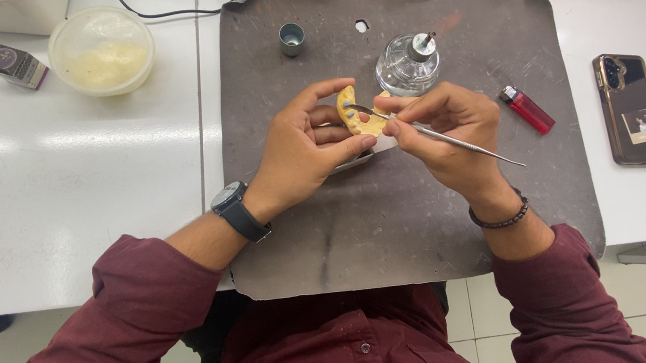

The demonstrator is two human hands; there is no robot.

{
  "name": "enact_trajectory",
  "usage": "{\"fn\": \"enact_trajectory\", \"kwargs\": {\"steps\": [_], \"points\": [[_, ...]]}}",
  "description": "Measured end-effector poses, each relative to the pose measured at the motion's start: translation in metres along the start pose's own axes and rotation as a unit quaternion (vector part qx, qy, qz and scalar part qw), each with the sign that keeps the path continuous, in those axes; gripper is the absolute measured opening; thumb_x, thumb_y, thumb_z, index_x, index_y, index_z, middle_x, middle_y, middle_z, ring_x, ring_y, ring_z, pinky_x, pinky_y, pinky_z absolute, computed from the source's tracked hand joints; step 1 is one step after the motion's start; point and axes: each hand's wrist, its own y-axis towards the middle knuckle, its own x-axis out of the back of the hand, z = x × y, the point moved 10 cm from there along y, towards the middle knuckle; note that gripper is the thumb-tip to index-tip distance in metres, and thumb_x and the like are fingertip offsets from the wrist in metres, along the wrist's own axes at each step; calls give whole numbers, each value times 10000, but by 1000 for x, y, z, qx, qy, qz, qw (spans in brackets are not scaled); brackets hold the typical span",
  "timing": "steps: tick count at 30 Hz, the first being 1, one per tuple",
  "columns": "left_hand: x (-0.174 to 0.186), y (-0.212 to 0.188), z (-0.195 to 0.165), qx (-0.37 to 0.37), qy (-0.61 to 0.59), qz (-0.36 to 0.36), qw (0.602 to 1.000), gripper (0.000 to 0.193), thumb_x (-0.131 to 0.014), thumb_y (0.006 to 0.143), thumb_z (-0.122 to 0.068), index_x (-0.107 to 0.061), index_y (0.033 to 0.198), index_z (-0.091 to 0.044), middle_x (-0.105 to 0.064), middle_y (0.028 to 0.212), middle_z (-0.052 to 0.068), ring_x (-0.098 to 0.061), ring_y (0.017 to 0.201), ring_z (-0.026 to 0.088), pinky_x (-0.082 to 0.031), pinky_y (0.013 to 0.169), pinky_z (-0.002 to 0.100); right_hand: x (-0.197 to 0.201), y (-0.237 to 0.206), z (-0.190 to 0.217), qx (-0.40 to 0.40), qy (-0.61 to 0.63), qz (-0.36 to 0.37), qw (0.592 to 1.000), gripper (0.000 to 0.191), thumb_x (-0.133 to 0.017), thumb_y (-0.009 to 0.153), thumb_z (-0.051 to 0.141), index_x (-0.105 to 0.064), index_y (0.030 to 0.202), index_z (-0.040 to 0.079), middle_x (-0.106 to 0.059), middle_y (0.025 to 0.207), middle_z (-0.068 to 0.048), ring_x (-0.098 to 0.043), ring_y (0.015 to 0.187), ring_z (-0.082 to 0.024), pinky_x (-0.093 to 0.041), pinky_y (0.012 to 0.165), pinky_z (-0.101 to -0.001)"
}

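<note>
The left hand (pixel 305 151) is curled around a small yellow dental cast (pixel 356 118), gripping it between thumb and fingers just above the middle of the frame. The right hand (pixel 444 129) pinches a thin metal instrument (pixel 441 137) like a pen; its tip touches the cast, while its long handle slants toward the lower right. Both hands hover over a dark grey work mat (pixel 398 221) that fills the centre of the frame and lies on a white table (pixel 42 209).

Just above the hands on the mat stands a clear glass spirit lamp (pixel 406 64), with a small metal cap (pixel 292 39) to its upper left. A red lighter (pixel 527 108) lies on the mat to the right of the right hand. Farther right, on the table, rests a phone (pixel 630 108) in a clear case. At the upper left sit a lidded round plastic tub (pixel 101 51) and a small dark box (pixel 15 65).
</note>
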Motion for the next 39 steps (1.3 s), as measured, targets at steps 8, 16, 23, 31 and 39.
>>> {"fn": "enact_trajectory", "kwargs": {"steps": [8,16,23,31,39], "points": [[8,1,3,14,-20,-31,999,703,-806,895,-89,-438,1491,-24,-741,1213,195,-765,1076,227,-648,884,284,41,2,-5,-6,-36,-99,994,140,-777,991,-6,-643,1029,1,-735,981,-119,-757,931,-186,-658,829,-290],[28,5,-3,-27,5,-94,995,689,-806,907,-80,-429,1479,-8,-746,1186,191,-774,1079,209,-657,897,267,76,10,2,32,-302,-130,944,60,-803,1019,0,-748,1038,12,-753,1045,-83,-745,925,-150,-632,811,-254],[28,5,-3,-19,8,-94,995,694,-811,897,-85,-435,1474,1,-749,1170,184,-773,1067,204,-654,886,261,74,12,-2,19,-317,-136,938,68,-791,1012,26,-751,1066,15,-777,1010,-92,-771,901,-159,-634,790,-258],[31,5,-2,-22,30,-104,994,695,-813,896,-93,-436,1472,1,-752,1148,182,-780,1050,204,-657,869,258,73,11,0,17,-318,-138,938,67,-796,1018,31,-749,1060,10,-777,997,-98,-771,889,-161,-632,771,-256],[36,5,-3,-25,43,-117,992,692,-806,903,-101,-426,1469,19,-754,1150,190,-784,1056,213,-661,862,260,73,11,-1,19,-311,-139,940,68,-803,1025,31,-750,1062,9,-776,998,-96,-769,898,-159,-624,769,-253]]}}
